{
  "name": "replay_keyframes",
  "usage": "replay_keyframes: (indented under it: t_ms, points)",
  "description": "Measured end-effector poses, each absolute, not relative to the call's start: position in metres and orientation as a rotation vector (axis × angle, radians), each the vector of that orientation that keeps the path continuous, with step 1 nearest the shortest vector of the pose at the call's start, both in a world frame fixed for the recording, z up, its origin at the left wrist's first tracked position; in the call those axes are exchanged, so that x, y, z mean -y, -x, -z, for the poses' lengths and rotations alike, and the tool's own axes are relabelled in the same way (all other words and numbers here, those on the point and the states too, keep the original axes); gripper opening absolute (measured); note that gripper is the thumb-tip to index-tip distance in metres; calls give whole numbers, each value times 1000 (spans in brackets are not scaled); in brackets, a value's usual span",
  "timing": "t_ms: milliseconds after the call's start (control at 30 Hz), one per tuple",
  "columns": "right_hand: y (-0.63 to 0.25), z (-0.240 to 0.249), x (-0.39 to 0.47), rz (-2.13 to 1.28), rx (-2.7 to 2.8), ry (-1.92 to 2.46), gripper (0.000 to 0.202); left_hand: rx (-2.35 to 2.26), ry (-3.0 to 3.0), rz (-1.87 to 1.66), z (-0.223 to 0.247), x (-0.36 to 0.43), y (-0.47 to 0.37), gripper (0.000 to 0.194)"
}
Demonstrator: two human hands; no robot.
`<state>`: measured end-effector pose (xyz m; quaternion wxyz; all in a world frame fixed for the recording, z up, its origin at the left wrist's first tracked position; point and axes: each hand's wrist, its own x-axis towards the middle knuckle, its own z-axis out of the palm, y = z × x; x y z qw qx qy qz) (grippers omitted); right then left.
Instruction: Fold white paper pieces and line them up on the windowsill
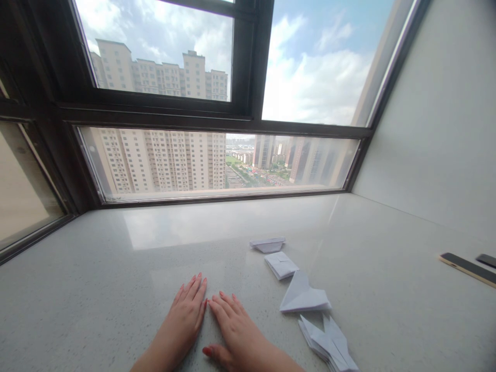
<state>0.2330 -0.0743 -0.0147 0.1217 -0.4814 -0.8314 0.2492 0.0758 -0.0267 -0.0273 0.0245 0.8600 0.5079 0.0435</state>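
Observation:
My left hand lies flat on the pale speckled sill, fingers stretched forward and holding nothing. Close beside it, my right hand also rests palm down, its thumb held out to the left. The fingertips of the two hands almost meet. To the right of my right hand, folded white paper pieces run in a slanting row: a small boat-like one at the far end, a squarish packet, a pointed folded shape, and nearest me a piece with two raised points.
Dark window frames border the stone sill at the back and left, with tall buildings outside. A white wall stands on the right. At the right edge lie a flat dark phone-like object and another small dark object.

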Motion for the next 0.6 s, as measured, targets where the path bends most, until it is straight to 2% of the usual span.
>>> replay_keyframes:
  t_ms: [600]
  points:
    - [-234, 13, 74, -730, 2442, 1403, 72, -1560, -2668, -163, 28, 27, -76, 47]
